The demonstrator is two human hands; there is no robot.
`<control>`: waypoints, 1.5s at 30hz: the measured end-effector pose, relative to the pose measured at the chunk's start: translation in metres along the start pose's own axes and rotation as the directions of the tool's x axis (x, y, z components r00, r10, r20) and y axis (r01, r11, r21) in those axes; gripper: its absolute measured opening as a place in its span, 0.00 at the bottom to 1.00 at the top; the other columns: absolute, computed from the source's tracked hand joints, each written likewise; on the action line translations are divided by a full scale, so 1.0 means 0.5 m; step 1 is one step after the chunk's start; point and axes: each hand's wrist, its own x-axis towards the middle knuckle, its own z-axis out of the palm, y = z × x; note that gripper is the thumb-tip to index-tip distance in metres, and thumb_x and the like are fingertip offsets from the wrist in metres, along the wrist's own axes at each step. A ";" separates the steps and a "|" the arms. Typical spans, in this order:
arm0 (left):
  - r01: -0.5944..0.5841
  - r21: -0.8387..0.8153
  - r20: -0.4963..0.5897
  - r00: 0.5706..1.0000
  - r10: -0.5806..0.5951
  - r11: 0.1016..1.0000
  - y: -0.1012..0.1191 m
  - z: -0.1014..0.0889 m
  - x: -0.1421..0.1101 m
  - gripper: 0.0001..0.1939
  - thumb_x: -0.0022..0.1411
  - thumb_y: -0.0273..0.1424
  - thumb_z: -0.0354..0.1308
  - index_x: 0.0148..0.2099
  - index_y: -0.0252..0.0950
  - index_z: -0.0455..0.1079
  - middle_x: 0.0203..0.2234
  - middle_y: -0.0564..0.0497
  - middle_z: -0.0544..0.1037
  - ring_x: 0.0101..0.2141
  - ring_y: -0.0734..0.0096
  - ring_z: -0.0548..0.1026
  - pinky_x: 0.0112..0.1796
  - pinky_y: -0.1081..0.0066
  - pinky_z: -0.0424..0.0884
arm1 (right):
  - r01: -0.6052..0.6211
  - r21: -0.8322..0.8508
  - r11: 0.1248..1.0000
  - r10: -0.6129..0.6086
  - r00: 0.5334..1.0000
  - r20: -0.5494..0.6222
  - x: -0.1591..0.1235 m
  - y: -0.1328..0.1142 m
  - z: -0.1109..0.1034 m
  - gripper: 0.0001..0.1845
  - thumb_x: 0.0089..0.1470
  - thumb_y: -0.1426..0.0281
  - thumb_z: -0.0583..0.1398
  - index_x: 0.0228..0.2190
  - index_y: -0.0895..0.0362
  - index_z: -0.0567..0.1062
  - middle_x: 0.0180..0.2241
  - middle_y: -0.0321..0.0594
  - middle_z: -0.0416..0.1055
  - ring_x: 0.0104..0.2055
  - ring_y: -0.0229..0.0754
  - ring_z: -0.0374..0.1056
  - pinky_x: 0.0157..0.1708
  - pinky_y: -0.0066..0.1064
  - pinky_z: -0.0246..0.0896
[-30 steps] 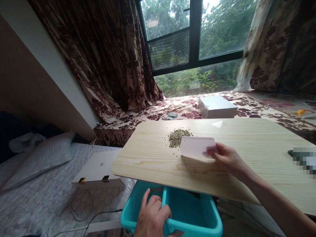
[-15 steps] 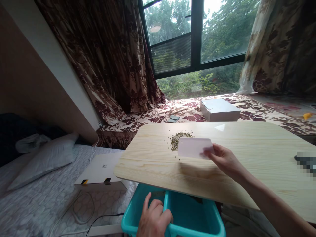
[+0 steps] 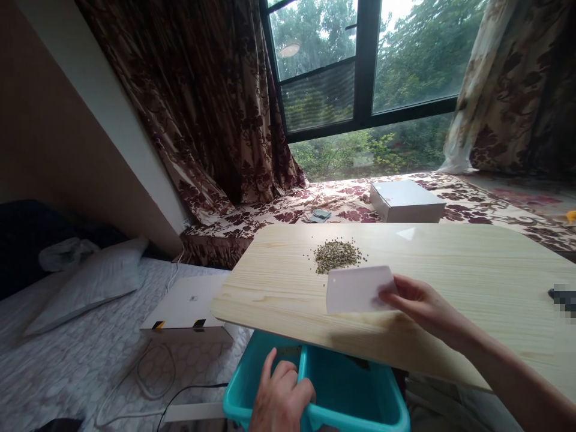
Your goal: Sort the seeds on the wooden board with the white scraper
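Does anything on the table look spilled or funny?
Yes, a bit. Small seeds lie loose on the bare wooden table instead of in a bowl, and some have strayed from the pile, so it looks like a spill. The right hand holds a pale card near them. Nothing looks broken.

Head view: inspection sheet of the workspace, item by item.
Surface: wood-grain tabletop, rounded corners.
Job's things: pile of small grains on the tabletop, a few scattered; white panel; teal bin, divided, below the front edge.
Clutter: white box at left; second box near window; pixelated dark item.
Hands: right hand grips panel's right end; left hand at bin's front, grip unclear.
Cables: white cable, black cable, left of bin.
Surroundings: bed, patterned curtains.
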 end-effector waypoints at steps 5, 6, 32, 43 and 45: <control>-0.006 0.005 -0.001 1.000 0.006 1.000 -0.004 0.002 -0.001 0.19 0.52 0.51 0.59 0.28 0.41 0.61 0.21 0.58 0.64 0.32 0.64 0.71 0.50 0.43 0.61 | 0.084 -0.026 0.996 -0.087 0.969 -0.232 0.038 0.004 0.013 0.22 0.41 0.51 0.66 0.30 0.56 0.77 0.31 0.45 0.79 0.34 0.49 0.75 0.36 0.37 0.70; -0.005 0.005 -0.002 1.000 0.005 1.000 -0.004 0.003 -0.002 0.19 0.52 0.51 0.58 0.28 0.41 0.61 0.21 0.58 0.64 0.32 0.64 0.71 0.50 0.43 0.61 | 0.087 -0.041 0.995 -0.094 0.968 -0.231 0.045 0.006 0.017 0.21 0.42 0.52 0.65 0.30 0.56 0.77 0.31 0.45 0.79 0.34 0.49 0.75 0.36 0.38 0.70; -0.096 0.135 0.026 0.995 0.093 0.986 0.002 0.012 -0.004 0.09 0.61 0.26 0.47 0.30 0.41 0.61 0.21 0.57 0.64 0.31 0.68 0.72 0.52 0.46 0.62 | 0.050 -0.020 0.999 -0.054 0.937 -0.344 0.025 0.023 -0.017 0.20 0.39 0.52 0.67 0.29 0.55 0.78 0.31 0.44 0.80 0.35 0.50 0.75 0.37 0.38 0.70; -0.083 0.145 -0.018 0.996 0.087 0.986 -0.006 0.032 -0.018 0.12 0.61 0.21 0.45 0.28 0.40 0.61 0.20 0.56 0.63 0.31 0.68 0.71 0.52 0.47 0.62 | 0.033 -0.228 0.973 -0.101 0.950 -0.296 0.042 0.033 0.005 0.13 0.47 0.59 0.59 0.28 0.57 0.75 0.28 0.43 0.79 0.32 0.48 0.74 0.33 0.36 0.68; -0.082 0.137 -0.004 0.996 0.084 0.987 -0.005 0.028 -0.018 0.12 0.61 0.22 0.45 0.29 0.40 0.62 0.21 0.56 0.63 0.31 0.68 0.71 0.52 0.47 0.62 | 0.025 -0.256 0.966 -0.108 0.943 -0.315 0.042 0.032 -0.002 0.14 0.47 0.59 0.59 0.29 0.57 0.75 0.28 0.43 0.78 0.32 0.48 0.73 0.32 0.36 0.67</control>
